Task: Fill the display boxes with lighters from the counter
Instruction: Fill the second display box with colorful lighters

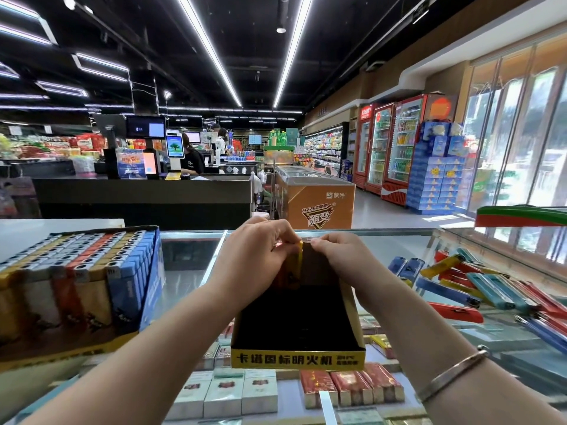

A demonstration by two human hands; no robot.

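Observation:
A yellow and black display box point(352, 308) stands on the glass counter in front of me, its inside dark and mostly bare. My left hand point(254, 262) grips a few lighters point(296, 265), yellow and orange, held upright at the box's back left corner. My right hand point(340, 259) pinches the top of the back wall right beside them. A pile of loose lighters point(478, 289) in blue, red, yellow and teal lies on the counter to the right. A full display box point(76, 271) of lighters sits at the left.
The glass counter point(190, 271) has cigarette packs point(227, 394) under it. A bracelet is on my right wrist. Beyond the counter are a dark checkout desk point(144, 194), an orange freezer point(319, 200) and drink fridges point(395, 148) along the right wall.

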